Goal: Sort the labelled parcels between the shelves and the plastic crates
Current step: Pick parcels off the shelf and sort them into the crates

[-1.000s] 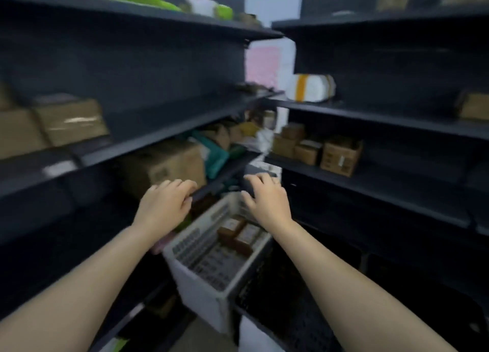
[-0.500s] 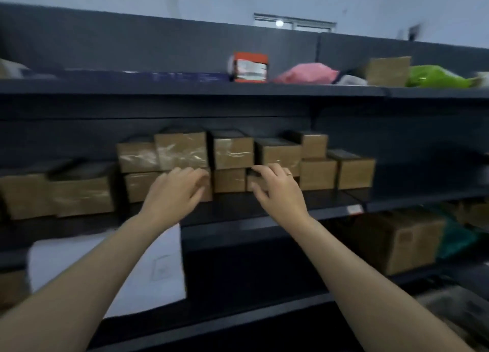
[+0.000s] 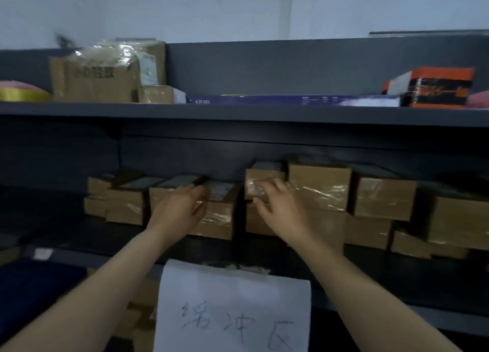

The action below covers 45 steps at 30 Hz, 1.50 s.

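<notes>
A row of small taped cardboard parcels fills the middle shelf (image 3: 79, 248) of a dark rack. My left hand (image 3: 178, 208) reaches in with fingers extended and lies against the front of a low parcel (image 3: 217, 219) that has a label on top. My right hand (image 3: 277, 206) is spread in front of a stack of two parcels; its fingertips touch the upper one (image 3: 260, 178). Neither hand visibly grips anything. No crate is in view.
More stacked parcels (image 3: 383, 198) run off to the right. The top shelf (image 3: 238, 112) carries a wrapped carton (image 3: 95, 79), a long flat blue box (image 3: 291, 99) and an orange-black box (image 3: 436, 87). A handwritten paper sign (image 3: 232, 309) hangs from the shelf edge.
The view swung from the crates in the aisle up and left to the parcel shelf. Both hands have moved forward onto the parcels, and the sign now hangs between my arms.
</notes>
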Each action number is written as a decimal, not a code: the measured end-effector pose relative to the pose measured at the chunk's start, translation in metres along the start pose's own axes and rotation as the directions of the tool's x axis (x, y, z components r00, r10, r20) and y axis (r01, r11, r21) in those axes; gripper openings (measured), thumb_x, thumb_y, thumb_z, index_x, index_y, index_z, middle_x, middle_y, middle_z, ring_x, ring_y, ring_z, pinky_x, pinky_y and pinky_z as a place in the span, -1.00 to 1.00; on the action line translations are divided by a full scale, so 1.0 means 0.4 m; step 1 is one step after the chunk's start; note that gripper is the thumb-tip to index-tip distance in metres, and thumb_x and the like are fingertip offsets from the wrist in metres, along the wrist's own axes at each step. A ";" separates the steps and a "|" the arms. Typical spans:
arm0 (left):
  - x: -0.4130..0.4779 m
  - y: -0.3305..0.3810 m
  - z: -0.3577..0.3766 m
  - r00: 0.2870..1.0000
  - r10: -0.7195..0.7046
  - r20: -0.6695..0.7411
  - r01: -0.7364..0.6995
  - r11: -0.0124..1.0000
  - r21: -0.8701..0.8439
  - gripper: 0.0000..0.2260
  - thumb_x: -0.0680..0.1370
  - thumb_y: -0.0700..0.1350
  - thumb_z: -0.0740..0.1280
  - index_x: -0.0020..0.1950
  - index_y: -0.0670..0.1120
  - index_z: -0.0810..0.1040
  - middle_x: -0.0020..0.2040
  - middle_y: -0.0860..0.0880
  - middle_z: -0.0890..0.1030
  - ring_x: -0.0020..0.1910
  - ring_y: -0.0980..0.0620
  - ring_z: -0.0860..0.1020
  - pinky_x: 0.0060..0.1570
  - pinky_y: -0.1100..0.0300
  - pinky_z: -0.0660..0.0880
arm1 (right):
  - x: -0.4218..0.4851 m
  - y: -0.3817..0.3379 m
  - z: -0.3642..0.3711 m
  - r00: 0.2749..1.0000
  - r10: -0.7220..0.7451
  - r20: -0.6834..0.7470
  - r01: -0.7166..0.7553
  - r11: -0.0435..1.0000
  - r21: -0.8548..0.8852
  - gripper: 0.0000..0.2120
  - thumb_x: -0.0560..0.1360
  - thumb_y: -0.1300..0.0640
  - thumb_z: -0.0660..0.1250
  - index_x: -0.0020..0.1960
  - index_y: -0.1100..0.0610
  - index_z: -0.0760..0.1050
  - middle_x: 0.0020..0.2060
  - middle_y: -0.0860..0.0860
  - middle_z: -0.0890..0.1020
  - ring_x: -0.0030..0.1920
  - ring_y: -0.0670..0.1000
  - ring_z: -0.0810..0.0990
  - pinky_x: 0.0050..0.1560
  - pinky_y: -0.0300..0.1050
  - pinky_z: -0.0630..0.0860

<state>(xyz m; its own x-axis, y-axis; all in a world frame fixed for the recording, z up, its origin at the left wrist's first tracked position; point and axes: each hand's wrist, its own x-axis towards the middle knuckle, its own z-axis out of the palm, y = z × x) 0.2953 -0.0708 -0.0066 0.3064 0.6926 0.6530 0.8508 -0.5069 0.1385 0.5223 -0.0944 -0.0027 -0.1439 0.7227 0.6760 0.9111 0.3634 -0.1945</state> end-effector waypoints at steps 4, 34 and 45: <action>0.024 -0.108 0.011 0.996 -0.058 -0.064 0.061 0.997 0.039 -0.73 0.53 -0.14 0.30 0.23 -0.07 0.51 0.09 -0.10 0.56 0.09 -0.14 0.50 -0.04 0.02 0.47 | 0.103 -0.007 0.076 0.998 -0.054 0.040 0.054 0.998 0.009 -0.60 0.58 0.01 0.21 0.40 0.04 0.38 0.28 0.04 0.45 0.27 0.11 0.43 0.27 0.00 0.40; 0.160 -0.961 0.037 0.890 -0.406 0.206 0.413 0.911 0.009 -0.51 0.51 0.23 0.22 0.42 0.21 0.26 0.46 -0.05 0.15 0.40 -0.18 0.16 0.35 -0.11 0.15 | 0.532 -0.583 0.625 0.911 0.135 0.389 -0.083 0.986 -0.146 -0.58 0.59 0.00 0.19 0.38 0.15 0.38 0.34 0.14 0.35 0.23 0.16 0.45 0.13 -0.09 0.43; 0.135 -1.006 0.101 0.847 -0.500 0.178 0.528 0.760 -0.377 -0.30 0.37 0.08 0.47 0.42 0.09 0.20 0.49 -0.11 -0.09 0.39 -0.26 0.09 0.29 -0.07 0.23 | 0.506 -0.667 0.761 0.845 0.458 0.277 -0.334 0.856 -0.394 -0.10 0.31 -0.59 -0.03 0.45 -0.04 0.29 0.49 0.05 0.06 0.47 0.24 0.01 0.32 0.40 0.11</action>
<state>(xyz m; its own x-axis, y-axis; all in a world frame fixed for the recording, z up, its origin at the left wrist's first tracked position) -0.0132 0.1912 -0.0571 -0.0898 0.9320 0.3512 0.6478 -0.2132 0.7314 0.1327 0.1338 -0.0303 0.1883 0.9399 0.2848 0.9803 -0.1623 -0.1125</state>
